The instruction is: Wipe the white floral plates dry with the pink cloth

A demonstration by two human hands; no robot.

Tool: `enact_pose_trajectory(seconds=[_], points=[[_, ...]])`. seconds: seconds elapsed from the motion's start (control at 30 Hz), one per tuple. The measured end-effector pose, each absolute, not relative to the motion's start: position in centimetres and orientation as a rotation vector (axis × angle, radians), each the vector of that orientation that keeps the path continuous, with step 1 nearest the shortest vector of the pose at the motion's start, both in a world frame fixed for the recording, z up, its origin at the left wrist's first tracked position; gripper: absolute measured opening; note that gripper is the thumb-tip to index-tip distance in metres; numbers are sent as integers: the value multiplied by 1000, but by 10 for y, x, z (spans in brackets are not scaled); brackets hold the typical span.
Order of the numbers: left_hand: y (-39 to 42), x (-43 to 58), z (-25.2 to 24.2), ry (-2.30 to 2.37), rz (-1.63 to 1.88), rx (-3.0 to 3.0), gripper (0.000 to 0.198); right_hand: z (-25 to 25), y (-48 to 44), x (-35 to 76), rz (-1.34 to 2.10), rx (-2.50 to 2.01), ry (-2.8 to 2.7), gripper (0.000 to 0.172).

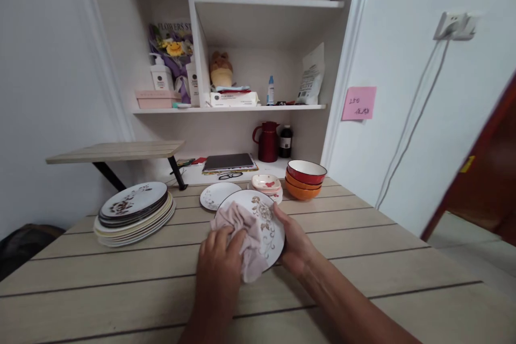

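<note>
A white plate [266, 215] with a brown flower pattern and dark rim is held tilted above the table. My right hand [296, 244] grips its right edge, the thumb on the face and the other fingers hidden behind. Bunched in my left hand [221, 252] is a pale pink cloth [245, 231], pressed against the plate's left side. Behind the held plate, a second patterned white plate [215, 193] lies flat on the table. To the left stands a stack of plates [135, 215], a flower-patterned one on top.
Red and orange bowls [304, 180] are stacked at the back right, beside small dishes [266, 183]. A wooden riser [116, 151] on black legs stands behind the plate stack. Glasses [230, 176], a dark laptop [228, 162] and a red jug [268, 142] are at the back under white shelves [229, 110].
</note>
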State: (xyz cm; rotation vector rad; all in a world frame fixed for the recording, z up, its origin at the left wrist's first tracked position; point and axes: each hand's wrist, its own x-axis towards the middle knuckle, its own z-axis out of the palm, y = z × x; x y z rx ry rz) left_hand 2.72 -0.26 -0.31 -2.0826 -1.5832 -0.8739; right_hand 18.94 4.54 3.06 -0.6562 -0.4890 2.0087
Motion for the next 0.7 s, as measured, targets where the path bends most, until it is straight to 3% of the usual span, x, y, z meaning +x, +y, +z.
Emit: enact_pose_trajectory(seconds=[0.17, 0.37, 0.5, 0.7], points=[[-2, 23, -1, -1684, -937, -1880, 39, 22, 29, 171, 2124, -710, -559, 52], [-5, 36, 1, -1443, -1001, -2357, 36, 14, 30, 165, 2147, -795, -472, 34], [-8, 43, 1, -1381, -1021, -2460, 30, 24, 40, 180, 2068, -732, -446, 41], [-2, 30, -7, -1568, -1003, -2062, 27, 28, 40, 184, 1989, -746, -506, 51]])
